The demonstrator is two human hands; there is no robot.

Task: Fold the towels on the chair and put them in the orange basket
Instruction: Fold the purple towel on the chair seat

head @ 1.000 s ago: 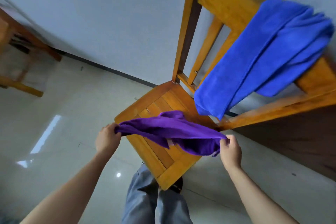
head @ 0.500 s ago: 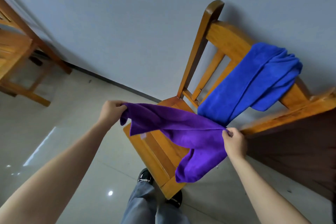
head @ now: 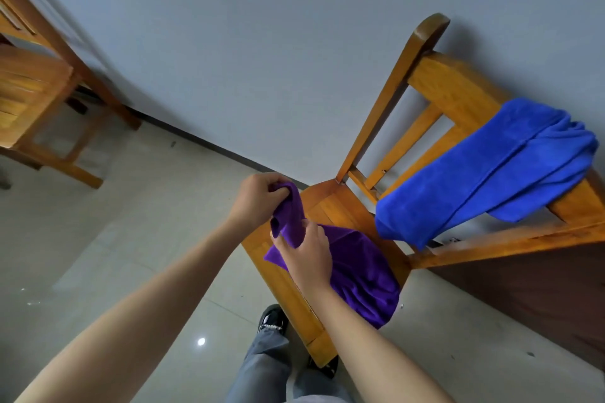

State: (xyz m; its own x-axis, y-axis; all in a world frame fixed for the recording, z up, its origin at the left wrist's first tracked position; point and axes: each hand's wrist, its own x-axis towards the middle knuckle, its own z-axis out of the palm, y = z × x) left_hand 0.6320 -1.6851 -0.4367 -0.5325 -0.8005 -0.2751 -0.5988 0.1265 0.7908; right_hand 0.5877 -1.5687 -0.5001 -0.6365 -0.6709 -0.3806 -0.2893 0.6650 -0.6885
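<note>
The left hand [head: 258, 199] and right hand [head: 307, 258] both grip one end of the purple towel [head: 360, 268], which trails over the chair [head: 327, 204] seat's front edge. Its folding looks barely begun. The blue towel [head: 484, 170] hangs unfolded on the chair back. No basket is visible.

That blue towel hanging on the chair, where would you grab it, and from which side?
The blue towel drapes over the chair back with its lower edge hanging free above the seat. A grip there, from the seat side, looks easiest; the wall stands close behind.
</note>
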